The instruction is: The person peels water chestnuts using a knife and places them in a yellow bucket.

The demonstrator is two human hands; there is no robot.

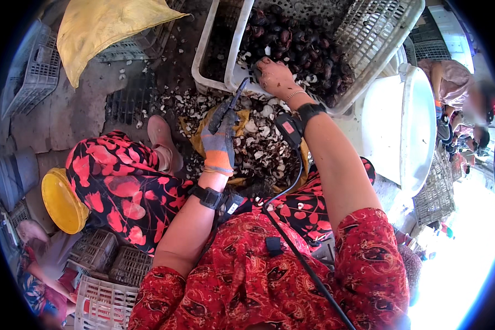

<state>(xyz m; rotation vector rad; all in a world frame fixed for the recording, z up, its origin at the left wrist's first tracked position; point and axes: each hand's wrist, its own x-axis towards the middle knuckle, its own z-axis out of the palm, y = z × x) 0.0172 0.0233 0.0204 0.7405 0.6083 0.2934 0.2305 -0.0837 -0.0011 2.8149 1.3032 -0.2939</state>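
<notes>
My left hand (220, 135), in a grey and orange glove with dark soiling, is closed on a dark-handled knife (238, 92) that points up at the white crate. My bare right hand (275, 77) reaches into the white crate (366, 52) at the front of a heap of dark brown corms (300, 44), fingers curled; what they hold is hidden. A narrower white container (198, 69) sits just left of the crate. Below both hands, a yellow sack (201, 126) lies under a heap of dark and white peelings (261, 143).
A large white tub (401, 132) stands at right, with other people (451, 82) beyond it. Grey crates (36, 71) and a yellow sack (104, 27) are at upper left. A yellow bucket (64, 201), more crates (104, 302) and another person (41, 275) are at lower left.
</notes>
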